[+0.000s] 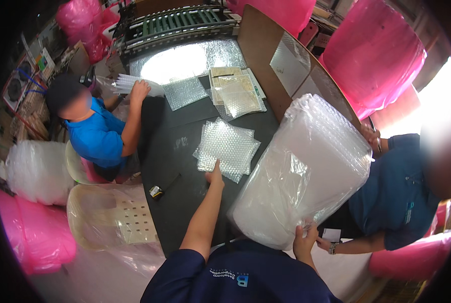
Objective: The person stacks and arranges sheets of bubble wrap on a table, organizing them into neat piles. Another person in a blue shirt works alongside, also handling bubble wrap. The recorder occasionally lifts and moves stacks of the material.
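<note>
A small stack of clear bubble wrap sheets (230,146) lies fanned on the dark table. My left hand (215,174) is at its near edge, one digit on top and the other fingers partly hidden; it appears to pinch the sheets. To the right, a large clear plastic bag (304,166) packed with whitish sheets leans across the table edge. My right hand (305,242) is closed on the film at the bag's lower end. A co-worker's hand (372,139) is by the bag's upper right side, and their other hand (325,245) is beside my right hand.
A tape measure (156,192) lies on the table's left side. Farther back are a bubble wrap sheet (185,93) and bagged flat pieces (238,93). Another person in blue (96,136) holds white sheets (134,85). A brown panel (266,48) borders the right; a cream basket (86,217) stands left.
</note>
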The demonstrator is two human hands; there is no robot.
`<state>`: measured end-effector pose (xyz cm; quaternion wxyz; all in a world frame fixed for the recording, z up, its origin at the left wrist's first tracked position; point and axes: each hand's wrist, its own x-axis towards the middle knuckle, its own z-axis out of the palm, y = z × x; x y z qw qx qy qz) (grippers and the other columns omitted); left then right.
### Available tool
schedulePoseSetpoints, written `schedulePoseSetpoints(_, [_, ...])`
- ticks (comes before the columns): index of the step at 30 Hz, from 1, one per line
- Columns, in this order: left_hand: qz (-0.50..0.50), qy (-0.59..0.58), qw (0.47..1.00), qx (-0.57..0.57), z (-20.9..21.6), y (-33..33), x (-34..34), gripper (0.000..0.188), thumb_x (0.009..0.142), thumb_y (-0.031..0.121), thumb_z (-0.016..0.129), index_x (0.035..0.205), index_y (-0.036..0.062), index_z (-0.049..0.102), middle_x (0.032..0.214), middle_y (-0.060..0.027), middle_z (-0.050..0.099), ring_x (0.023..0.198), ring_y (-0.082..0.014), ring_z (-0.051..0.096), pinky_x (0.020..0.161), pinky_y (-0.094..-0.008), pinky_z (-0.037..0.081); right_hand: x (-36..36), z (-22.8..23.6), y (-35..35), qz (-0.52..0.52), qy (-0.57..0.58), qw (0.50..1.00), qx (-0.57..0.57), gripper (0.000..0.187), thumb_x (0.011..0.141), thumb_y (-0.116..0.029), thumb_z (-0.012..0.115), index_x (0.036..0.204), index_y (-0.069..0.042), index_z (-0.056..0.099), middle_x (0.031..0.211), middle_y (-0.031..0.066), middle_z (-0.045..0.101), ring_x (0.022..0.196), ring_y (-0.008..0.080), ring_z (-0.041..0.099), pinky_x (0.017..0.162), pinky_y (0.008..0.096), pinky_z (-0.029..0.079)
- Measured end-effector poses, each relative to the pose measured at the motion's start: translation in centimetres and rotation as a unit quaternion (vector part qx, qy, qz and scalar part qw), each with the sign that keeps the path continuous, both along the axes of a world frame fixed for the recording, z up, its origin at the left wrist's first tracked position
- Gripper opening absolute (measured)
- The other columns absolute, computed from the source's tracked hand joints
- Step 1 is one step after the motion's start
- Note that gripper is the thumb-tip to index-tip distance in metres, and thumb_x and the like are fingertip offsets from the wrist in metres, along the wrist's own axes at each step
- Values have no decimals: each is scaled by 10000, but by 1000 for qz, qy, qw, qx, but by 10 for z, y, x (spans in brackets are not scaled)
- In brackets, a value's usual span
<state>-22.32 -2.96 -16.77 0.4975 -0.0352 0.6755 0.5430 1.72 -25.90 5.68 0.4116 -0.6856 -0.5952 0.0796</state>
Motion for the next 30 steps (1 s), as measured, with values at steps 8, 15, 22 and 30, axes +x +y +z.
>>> schedulePoseSetpoints(8, [161, -50, 977, -130, -29, 34, 10, 860, 564, 332, 846, 1217, 30, 376, 1177, -191, 485, 1057, -321, 514, 887, -421, 452, 8, -59, -2, 36, 50, 982, -178, 326, 854, -248, 547, 1047, 13, 514, 751, 75, 532, 683, 166, 511, 625, 304, 408])
schedulePoseSetpoints(15, [102, 332, 883, -315, -10, 77, -8, 991, 466, 359, 874, 1267, 101, 350, 1269, -169, 367, 1191, -321, 369, 894, -446, 419, 6, -75, -2, 8, -39, 992, -122, 187, 813, -191, 560, 800, -11, 514, 698, 110, 478, 642, 262, 473, 584, 366, 368])
schedulePoseSetpoints(22, [-175, 333, 877, -298, -38, 68, -46, 796, 482, 387, 859, 1102, 37, 503, 1029, -154, 609, 978, -348, 573, 813, -424, 480, 14, -89, 4, 16, -103, 991, -79, 201, 768, -214, 560, 769, -19, 509, 665, 109, 441, 608, 297, 435, 557, 399, 297])
schedulePoseSetpoints(30, [-122, 314, 941, -4, -81, 17, -50, 495, 614, 240, 807, 987, -24, 615, 961, -165, 641, 909, -269, 615, 762, -365, 484, 15, -88, 7, 33, -87, 993, -77, 212, 767, -230, 563, 741, -32, 494, 645, 100, 428, 594, 296, 429, 568, 401, 295])
